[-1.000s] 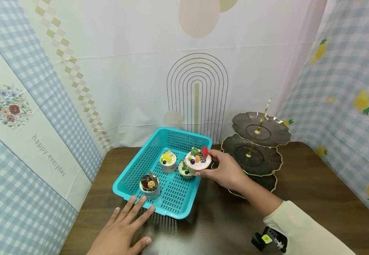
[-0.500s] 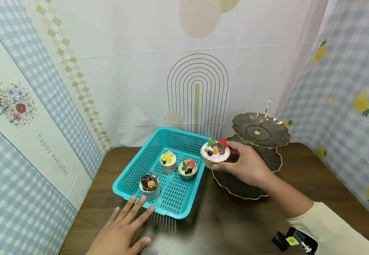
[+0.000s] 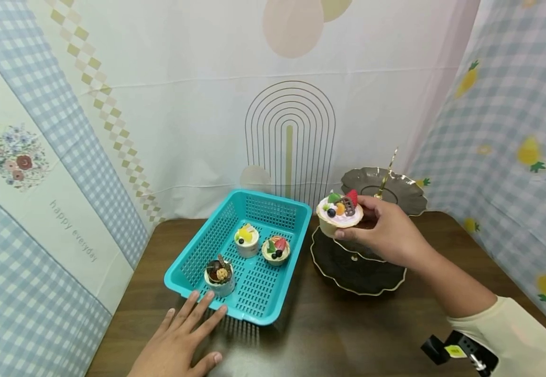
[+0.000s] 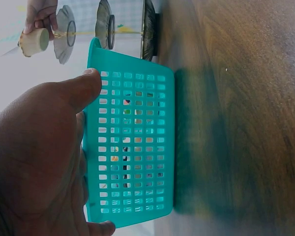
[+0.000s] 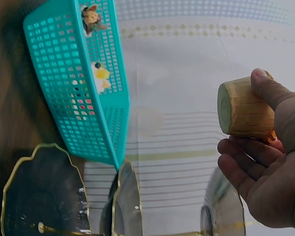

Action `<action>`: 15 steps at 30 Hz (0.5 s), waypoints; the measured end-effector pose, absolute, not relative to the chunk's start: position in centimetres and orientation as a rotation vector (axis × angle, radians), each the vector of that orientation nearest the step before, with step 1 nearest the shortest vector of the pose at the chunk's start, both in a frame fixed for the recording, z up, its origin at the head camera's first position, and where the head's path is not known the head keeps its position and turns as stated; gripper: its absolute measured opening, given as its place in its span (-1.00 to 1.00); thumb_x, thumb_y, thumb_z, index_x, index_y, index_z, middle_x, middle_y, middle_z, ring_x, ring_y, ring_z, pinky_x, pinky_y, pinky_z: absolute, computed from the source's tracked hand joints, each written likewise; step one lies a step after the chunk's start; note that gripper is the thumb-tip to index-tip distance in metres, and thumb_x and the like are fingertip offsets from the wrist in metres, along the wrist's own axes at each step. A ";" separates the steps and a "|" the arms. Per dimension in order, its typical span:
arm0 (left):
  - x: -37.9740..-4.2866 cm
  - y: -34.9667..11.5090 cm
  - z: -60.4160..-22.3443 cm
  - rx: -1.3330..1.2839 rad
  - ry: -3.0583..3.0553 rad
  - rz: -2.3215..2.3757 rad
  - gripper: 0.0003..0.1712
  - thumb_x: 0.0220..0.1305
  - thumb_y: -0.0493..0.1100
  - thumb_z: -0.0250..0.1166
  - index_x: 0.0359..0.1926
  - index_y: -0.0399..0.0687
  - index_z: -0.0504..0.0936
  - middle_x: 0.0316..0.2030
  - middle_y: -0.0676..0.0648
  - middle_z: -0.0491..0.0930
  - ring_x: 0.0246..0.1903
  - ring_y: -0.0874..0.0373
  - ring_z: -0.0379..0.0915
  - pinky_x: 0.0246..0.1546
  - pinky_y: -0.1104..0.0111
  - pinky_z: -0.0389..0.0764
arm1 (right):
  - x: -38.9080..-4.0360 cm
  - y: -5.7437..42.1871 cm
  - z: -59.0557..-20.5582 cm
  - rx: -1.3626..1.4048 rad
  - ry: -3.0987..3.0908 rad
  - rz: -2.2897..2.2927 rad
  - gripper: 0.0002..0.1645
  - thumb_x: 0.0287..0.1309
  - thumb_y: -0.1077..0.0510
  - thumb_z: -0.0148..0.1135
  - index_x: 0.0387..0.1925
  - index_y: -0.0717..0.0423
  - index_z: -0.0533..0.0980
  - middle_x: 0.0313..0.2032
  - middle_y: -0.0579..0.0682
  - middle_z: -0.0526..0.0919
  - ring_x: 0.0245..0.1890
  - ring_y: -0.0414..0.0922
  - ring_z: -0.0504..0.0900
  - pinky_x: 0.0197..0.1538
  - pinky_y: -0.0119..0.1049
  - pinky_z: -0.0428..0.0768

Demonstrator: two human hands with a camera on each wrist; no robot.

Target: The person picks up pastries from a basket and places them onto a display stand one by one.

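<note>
My right hand holds a fruit-topped cupcake by its side, thumb in front and fingers behind. White cream, a strawberry, blueberry, orange piece and waffle-like chocolate top it. In the head view it overlaps the tiered stand; the right wrist view shows its tan cup raised beside the tiers. My left hand lies with spread, straight fingers at the near rim of the turquoise basket. Inside the basket sit a chocolate cupcake, a yellow-topped cupcake and a strawberry tart.
The stand has three dark, gold-edged scalloped plates on a gold rod, right of the basket on the brown wooden table. Behind it hangs a white patterned cloth. A checked cloth closes off the right side.
My right hand has carried the fruit-topped cupcake from over the basket, rightward and up, to in front of the stand. The strawberry tart has come into full view. My left hand has stayed put.
</note>
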State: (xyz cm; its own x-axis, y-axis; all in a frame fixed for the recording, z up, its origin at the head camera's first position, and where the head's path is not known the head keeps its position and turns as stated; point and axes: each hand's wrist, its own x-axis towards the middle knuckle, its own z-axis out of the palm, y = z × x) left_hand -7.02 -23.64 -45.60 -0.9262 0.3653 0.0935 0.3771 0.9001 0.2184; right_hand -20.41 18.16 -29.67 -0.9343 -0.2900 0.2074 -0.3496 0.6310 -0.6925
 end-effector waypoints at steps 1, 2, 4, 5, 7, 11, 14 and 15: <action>-7.0 -23.7 -45.7 -0.590 -3.002 -0.357 -0.14 0.37 0.45 0.15 0.60 0.59 0.06 0.61 0.11 -0.03 0.57 0.31 -0.51 0.31 -0.35 0.20 | -20.5 18.4 -29.5 0.536 -2.770 1.191 0.02 0.06 -0.18 0.58 0.37 0.32 0.40 0.03 0.16 0.71 0.00 -0.01 0.71 -0.06 -0.21 0.67; -7.0 -23.7 -45.8 -0.589 -2.994 -0.355 -0.14 0.37 0.45 0.16 0.59 0.59 0.07 0.62 0.14 -0.05 0.56 0.35 -0.54 0.30 -0.34 0.20 | -20.5 18.6 -29.4 0.527 -2.771 1.189 0.03 0.06 -0.19 0.58 0.39 0.31 0.39 0.04 0.16 0.71 0.01 -0.01 0.71 -0.06 -0.22 0.67; -7.0 -23.7 -45.9 -0.591 -2.981 -0.343 -0.13 0.36 0.45 0.17 0.59 0.60 0.07 0.62 0.18 -0.09 0.55 0.38 -0.57 0.29 -0.34 0.22 | -20.6 19.1 -29.2 0.501 -2.771 1.184 0.05 0.06 -0.21 0.57 0.40 0.29 0.38 0.05 0.15 0.71 0.02 -0.01 0.70 -0.07 -0.28 0.66; -7.0 -23.7 -46.0 -0.587 -2.982 -0.344 -0.13 0.36 0.44 0.17 0.59 0.61 0.07 0.62 0.21 -0.11 0.54 0.40 -0.59 0.30 -0.34 0.22 | -20.6 19.3 -29.1 0.490 -2.769 1.186 0.04 0.07 -0.20 0.57 0.41 0.28 0.38 0.05 0.15 0.71 0.02 -0.01 0.70 -0.09 -0.32 0.64; -7.0 -23.7 -46.0 -0.585 -2.983 -0.344 -0.13 0.36 0.44 0.17 0.59 0.61 0.07 0.62 0.23 -0.14 0.53 0.41 -0.60 0.30 -0.34 0.21 | -20.6 19.8 -29.0 0.460 -2.769 1.178 0.06 0.07 -0.22 0.56 0.42 0.27 0.37 0.05 0.15 0.72 0.03 -0.01 0.69 -0.11 -0.40 0.62; -7.1 -23.7 -46.0 -0.590 -2.990 -0.348 -0.14 0.37 0.45 0.16 0.59 0.59 0.07 0.62 0.21 -0.14 0.52 0.44 -0.65 0.31 -0.34 0.20 | -20.5 20.6 -28.8 0.411 -2.769 1.150 -0.01 0.09 -0.28 0.52 0.36 0.22 0.43 0.01 0.14 0.74 -0.02 -0.02 0.69 -0.17 -0.42 0.59; -7.1 -23.8 -45.9 -0.600 -2.985 -0.342 -0.14 0.37 0.45 0.14 0.60 0.58 0.07 0.62 0.20 -0.14 0.51 0.45 -0.66 0.29 -0.34 0.23 | -20.5 21.1 -28.6 0.391 -2.764 1.136 -0.09 0.10 -0.29 0.51 0.30 0.16 0.48 -0.04 0.11 0.76 -0.08 -0.05 0.70 -0.20 -0.39 0.59; -7.1 -23.8 -45.9 -0.602 -2.982 -0.342 -0.14 0.37 0.45 0.14 0.60 0.58 0.07 0.62 0.21 -0.14 0.51 0.45 -0.66 0.29 -0.34 0.23 | -20.5 21.3 -28.5 0.391 -2.755 1.140 -0.10 0.10 -0.28 0.51 0.30 0.17 0.48 -0.04 0.12 0.76 -0.09 -0.06 0.70 -0.21 -0.40 0.59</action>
